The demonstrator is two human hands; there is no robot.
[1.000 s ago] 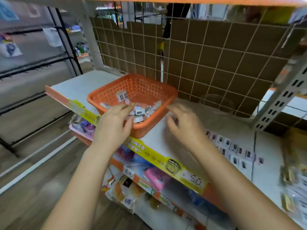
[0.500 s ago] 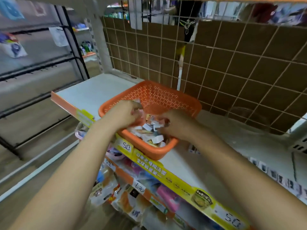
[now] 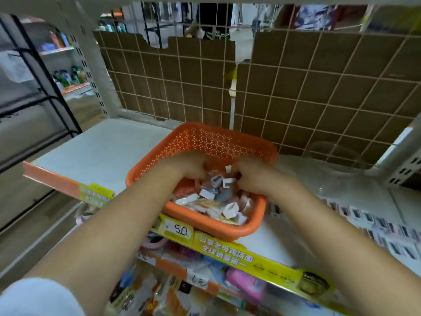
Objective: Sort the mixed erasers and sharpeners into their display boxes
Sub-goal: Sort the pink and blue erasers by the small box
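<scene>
- Orange perforated plastic basket sits at the front edge of a white shelf, just above a yellow price strip that reads 5.0.
- Inside the basket lies a loose heap of small erasers and sharpeners, white, grey and pinkish, piled mostly toward the basket's near wall.
- Left hand reaches over the basket's left rim and is sunk into the heap, knuckles up, fingers curled down among the pieces; whether it actually holds one I cannot tell.
- Right hand comes in over the basket's right side, fingers curled inward, and a small white piece shows at its fingertips; the blur hides whether it is pinched or only touched.
- Between the two hands, near the basket's middle, a grey sharpener stands out on top of the heap.
- Right of the basket, rows of small dark-and-white packs lie flat on the shelf.
- Behind the basket stands a brown cardboard backing with a white wire grid in front of it.
- Below the basket, under the price strip, a lower shelf holds colourful packets, among them a pink item.
</scene>
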